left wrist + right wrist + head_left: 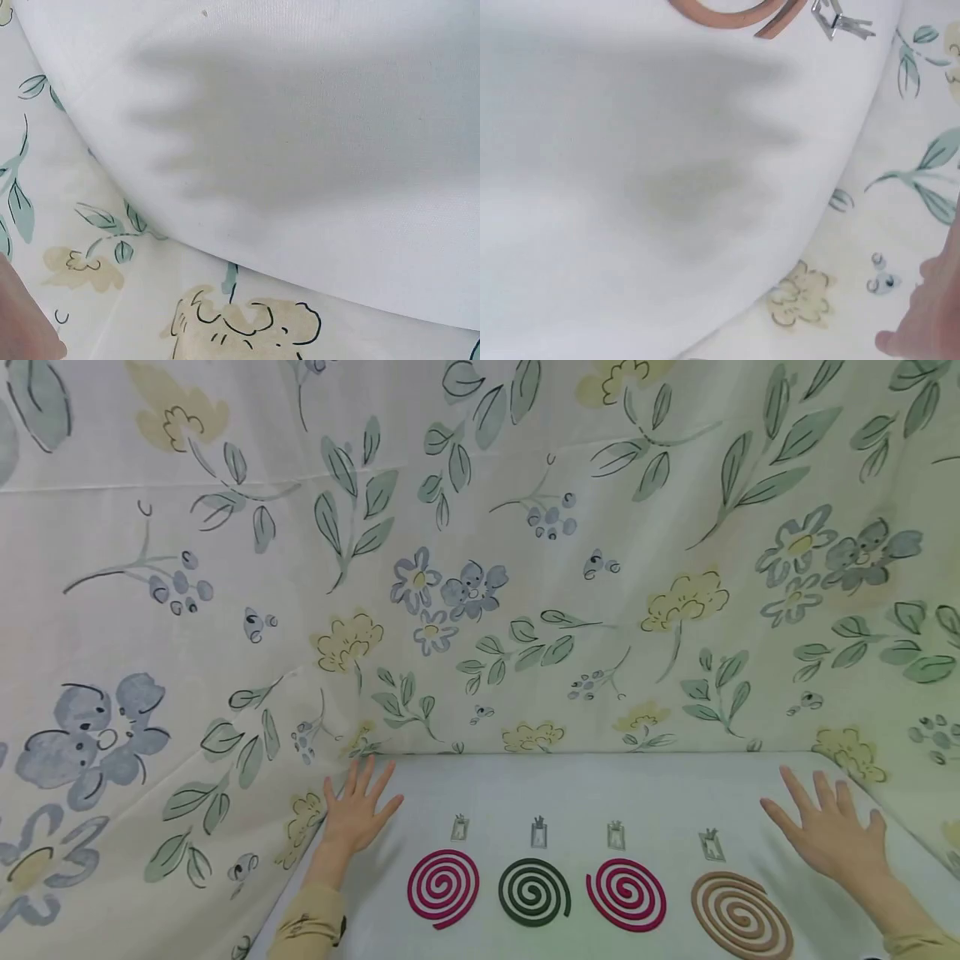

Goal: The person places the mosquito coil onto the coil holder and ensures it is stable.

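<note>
My left hand [354, 820] is held at the table's left side with its fingers spread, holding nothing. Across from it, my right hand [838, 835] has its fingers extended and is empty, nearest the tan mosquito coil [741, 914]. Between the hands lie a pink coil [442, 883], a dark green coil [531, 890] and another pink coil [626, 878]. Behind each coil sits a small metal coil stand, the rightmost one [712, 845] slightly turned. Part of the tan coil [727, 21] shows in the right wrist view. Only an edge of the left hand [26, 322] shows in the left wrist view.
A white table [570, 785] with rounded corners carries the coils and stands. Floral fabric [480, 677] hangs behind it and along both sides. Shadows of the hands fall on the tabletop in both wrist views.
</note>
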Motion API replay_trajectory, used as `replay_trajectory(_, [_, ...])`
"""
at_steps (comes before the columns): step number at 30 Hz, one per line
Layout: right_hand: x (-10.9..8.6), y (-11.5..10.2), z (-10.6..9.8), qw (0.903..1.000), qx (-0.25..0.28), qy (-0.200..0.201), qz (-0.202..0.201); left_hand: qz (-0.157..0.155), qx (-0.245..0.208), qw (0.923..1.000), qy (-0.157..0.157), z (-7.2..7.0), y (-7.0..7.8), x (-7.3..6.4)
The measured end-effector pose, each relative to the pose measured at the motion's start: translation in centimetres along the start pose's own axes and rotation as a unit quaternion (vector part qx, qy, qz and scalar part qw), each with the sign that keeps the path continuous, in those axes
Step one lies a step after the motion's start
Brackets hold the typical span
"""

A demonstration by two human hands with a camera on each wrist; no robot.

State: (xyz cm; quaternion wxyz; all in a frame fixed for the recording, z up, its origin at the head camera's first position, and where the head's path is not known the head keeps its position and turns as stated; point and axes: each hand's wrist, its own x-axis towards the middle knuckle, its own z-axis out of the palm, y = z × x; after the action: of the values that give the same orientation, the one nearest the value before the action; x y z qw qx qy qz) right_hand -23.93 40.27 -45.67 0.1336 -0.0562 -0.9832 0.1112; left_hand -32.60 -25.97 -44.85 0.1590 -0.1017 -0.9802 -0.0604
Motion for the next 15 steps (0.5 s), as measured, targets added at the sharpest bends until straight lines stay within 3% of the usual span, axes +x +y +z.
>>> replay_trajectory(10, [0.2, -3.0, 0.1, 0.9992, 0.030, -0.021, -0.020, -0.005, -0.022, 0.9996, -0.015, -0.4, 0.4, 0.1])
replay_trajectory(15, [0.1, -4.4, 0.3, 0.9978, 0.045, -0.038, -0.032, 0.002, -0.046, 0.9989, -0.008, 0.0, 0.4, 0.0])
